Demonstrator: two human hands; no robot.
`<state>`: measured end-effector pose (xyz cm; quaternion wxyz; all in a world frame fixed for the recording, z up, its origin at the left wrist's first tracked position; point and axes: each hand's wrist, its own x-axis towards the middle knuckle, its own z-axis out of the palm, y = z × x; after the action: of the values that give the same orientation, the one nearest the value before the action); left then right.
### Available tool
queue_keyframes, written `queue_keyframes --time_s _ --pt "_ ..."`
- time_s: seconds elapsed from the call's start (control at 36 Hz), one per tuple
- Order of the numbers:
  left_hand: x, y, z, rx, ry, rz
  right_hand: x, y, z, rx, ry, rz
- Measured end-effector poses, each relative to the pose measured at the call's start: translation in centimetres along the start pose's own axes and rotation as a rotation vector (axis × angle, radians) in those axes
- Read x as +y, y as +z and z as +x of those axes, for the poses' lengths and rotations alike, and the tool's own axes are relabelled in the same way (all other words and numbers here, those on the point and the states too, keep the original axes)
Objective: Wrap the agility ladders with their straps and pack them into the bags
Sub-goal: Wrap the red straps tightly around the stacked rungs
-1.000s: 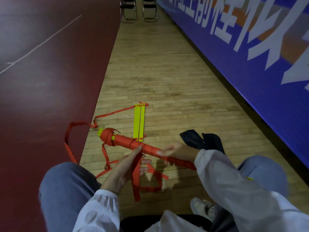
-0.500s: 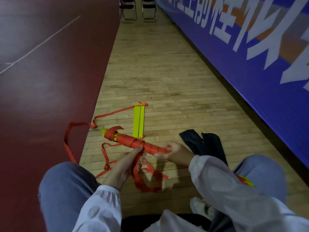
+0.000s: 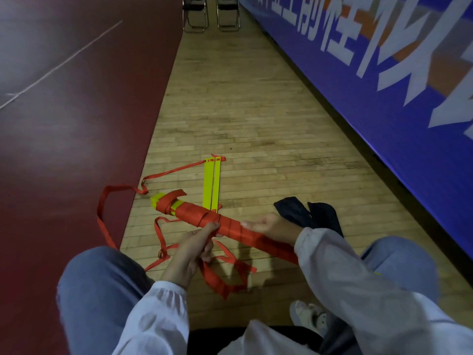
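Strap (image 3: pixel 220 280) pinched in left hand (image 3: pixel 192 249), right hand (image 3: pixel 268 226) apparently gripping bundle (image 3: pixel 199 213).

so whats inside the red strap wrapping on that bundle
Yellow ladder slats show at the far end and through one gap in the red strap. The rest is covered by the wrapping.

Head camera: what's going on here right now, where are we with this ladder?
A seated person is binding a rolled-up ladder bundle with its red strap. The right hand grips the bundle, and the left hand pulls the strap against its middle. The loose strap trails over the wooden floor. Two yellow rungs lie flat beyond the bundle. Dark bags lie by the right hand, nothing packed yet.
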<state>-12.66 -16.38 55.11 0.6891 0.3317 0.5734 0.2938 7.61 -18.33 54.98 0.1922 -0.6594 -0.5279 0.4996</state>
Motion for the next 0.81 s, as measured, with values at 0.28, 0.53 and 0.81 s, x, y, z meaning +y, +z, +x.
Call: queue_keyframes --time_s 0.28,0.53,0.81 --pt "0.3 -0.5 0.1 -0.056 -0.021 0.075 -0.2 -0.3 0.5 -0.031 -0.009 -0.001" --pt "0.4 -0.3 0.4 -0.166 -0.117 0.066 -0.2 0.3 0.6 0.060 -0.084 0.053" --pt "0.1 0.2 1.0 -0.183 -0.122 0.066 -0.7 1.0 -0.2 0.194 -0.162 -0.097"
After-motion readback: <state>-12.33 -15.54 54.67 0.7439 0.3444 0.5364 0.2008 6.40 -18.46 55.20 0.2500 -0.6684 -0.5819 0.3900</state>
